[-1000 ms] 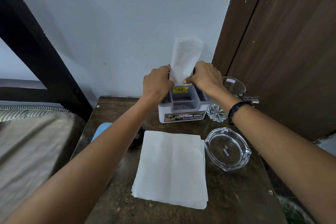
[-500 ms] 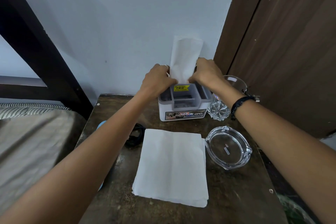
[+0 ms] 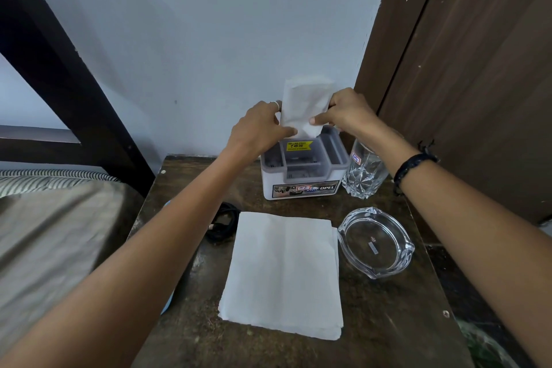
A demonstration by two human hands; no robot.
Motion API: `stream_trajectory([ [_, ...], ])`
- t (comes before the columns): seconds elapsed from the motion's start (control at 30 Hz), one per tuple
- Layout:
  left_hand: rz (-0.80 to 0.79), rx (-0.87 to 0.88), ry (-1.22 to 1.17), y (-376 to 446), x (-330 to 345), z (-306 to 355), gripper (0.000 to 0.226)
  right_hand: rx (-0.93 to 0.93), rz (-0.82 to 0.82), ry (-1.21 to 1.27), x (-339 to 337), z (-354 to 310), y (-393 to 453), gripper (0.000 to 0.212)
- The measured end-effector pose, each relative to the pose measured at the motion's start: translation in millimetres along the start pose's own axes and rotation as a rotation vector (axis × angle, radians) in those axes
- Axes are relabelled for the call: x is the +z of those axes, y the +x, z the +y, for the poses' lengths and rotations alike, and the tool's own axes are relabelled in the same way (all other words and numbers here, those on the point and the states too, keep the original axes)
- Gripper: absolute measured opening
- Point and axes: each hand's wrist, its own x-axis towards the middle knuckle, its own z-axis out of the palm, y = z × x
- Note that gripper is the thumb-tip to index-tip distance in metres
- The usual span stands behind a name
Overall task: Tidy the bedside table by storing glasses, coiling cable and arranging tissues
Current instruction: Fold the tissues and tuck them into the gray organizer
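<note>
A folded white tissue (image 3: 304, 101) stands upright in the back slot of a white and grey organiser box (image 3: 301, 188) at the rear of the bedside table (image 3: 388, 323). My left hand (image 3: 257, 131) pinches its left edge and my right hand (image 3: 343, 112) pinches its right edge, thumbs in front. A flat stack of white tissues (image 3: 283, 272) lies in the middle of the table. A coiled black cable (image 3: 222, 222) sits left of the stack, partly under my left forearm.
A cut-glass tumbler (image 3: 363, 175) stands right of the box. A clear glass ashtray (image 3: 375, 242) lies right of the tissue stack. A blue object (image 3: 166, 305) peeks out at the table's left edge. A bed lies left, a wooden door right.
Both hands have stayed on the upright tissue, shifting slightly up its sides. The tissue sits a little lower in the box slot.
</note>
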Motion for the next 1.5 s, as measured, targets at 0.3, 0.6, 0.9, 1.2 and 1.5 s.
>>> stream_trajectory([
  [0.3,0.018,-0.101,-0.045,2,4,0,0.016,-0.046,-0.023,-0.034,1,-3,-3,0.036],
  [0.6,0.084,-0.034,0.081,-2,6,1,0.011,-0.136,0.037,-0.179,7,1,-12,0.046],
  [0.9,0.158,-0.002,0.028,-5,-2,2,0.006,-0.188,0.087,0.021,-1,1,-8,0.044],
  [1.2,0.138,0.005,0.124,-2,6,-6,0.006,-0.24,0.074,-0.106,5,4,-8,0.04],
  [1.5,0.146,-0.026,0.229,-12,17,4,0.019,-0.267,0.091,-0.243,13,5,-21,0.038],
])
